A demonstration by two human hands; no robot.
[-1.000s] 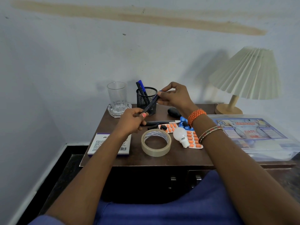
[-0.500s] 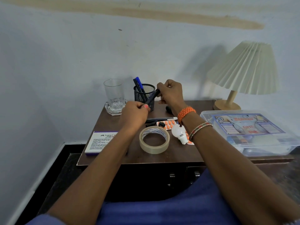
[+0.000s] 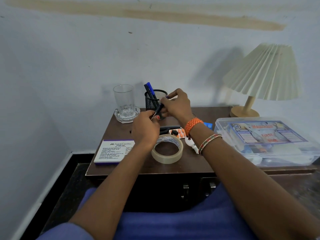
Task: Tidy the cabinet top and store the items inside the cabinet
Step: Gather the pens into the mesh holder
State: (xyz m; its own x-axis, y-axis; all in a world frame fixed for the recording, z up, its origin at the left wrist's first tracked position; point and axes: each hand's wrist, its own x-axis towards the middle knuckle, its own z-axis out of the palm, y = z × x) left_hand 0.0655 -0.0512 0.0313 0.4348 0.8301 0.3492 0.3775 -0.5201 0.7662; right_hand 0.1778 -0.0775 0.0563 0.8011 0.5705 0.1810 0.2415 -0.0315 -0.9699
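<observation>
Both hands hold one dark pen (image 3: 159,109) in front of the black mesh pen holder (image 3: 154,99). My left hand (image 3: 146,128) pinches its lower end; my right hand (image 3: 176,105) pinches the upper end. The holder has a blue and a dark pen standing in it. On the brown cabinet top (image 3: 121,134) lie a roll of tape (image 3: 167,148), a stamp pad box (image 3: 113,151), orange pill strips (image 3: 179,132), a white bulb (image 3: 191,143) partly hidden by my right wrist, and another dark pen (image 3: 168,127).
A clear glass (image 3: 124,99) stands in a glass ashtray at the back left. A transparent first-aid box (image 3: 266,141) fills the right side, with a pleated lamp (image 3: 261,73) behind it. Cabinet door handles (image 3: 186,187) show below the front edge.
The hands have drawn closer together on the pen, which now stands steeper and nearer the holder. The view has shifted slightly.
</observation>
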